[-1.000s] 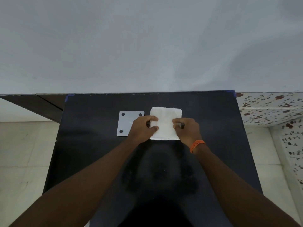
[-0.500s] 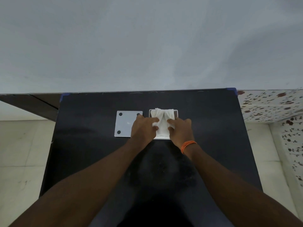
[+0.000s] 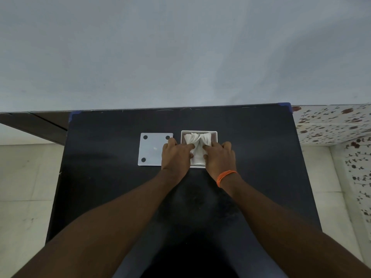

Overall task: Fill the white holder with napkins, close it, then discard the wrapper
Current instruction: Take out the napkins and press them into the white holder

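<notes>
A square white holder (image 3: 199,132) stands open on the black table (image 3: 261,167). A folded stack of white napkins (image 3: 197,146) sits bent inside it, its middle pressed down and its far edges fanned up. My left hand (image 3: 176,155) and my right hand (image 3: 219,157) both press on the stack from the near side, fingertips on the paper. The right wrist wears an orange band. The holder's flat white lid (image 3: 152,149), with dark round feet at its corners, lies just left of the holder, partly under my left hand. No wrapper is in view.
The table's far edge meets a plain grey wall (image 3: 180,57). Pale floor tiles (image 3: 26,187) lie to the left, and floral-patterned tiles (image 3: 331,123) to the right. A dark wooden ledge (image 3: 34,123) runs off at the left.
The napkin stack lay flat on top of the holder a second ago; both hands have pushed it down into the holder, folding its middle inward. The hands have come closer together.
</notes>
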